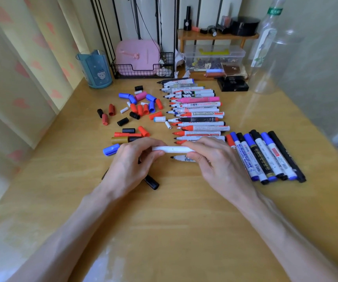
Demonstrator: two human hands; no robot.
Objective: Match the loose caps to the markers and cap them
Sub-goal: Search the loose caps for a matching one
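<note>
We see a wooden table (184, 210) filling most of the frame. A row of uncapped markers (198, 112) runs up its middle, capped markers (265, 155) lie at the right, and loose caps (137, 106) are scattered upper left. At centre, our left hand (135, 159) and right hand (215, 159) both grip one white marker (172, 149) held level.

The wooden bench (184, 210) carries loose caps (141, 107), a row of uncapped markers (198, 115) — and capped markers (265, 155) just beside.
</note>
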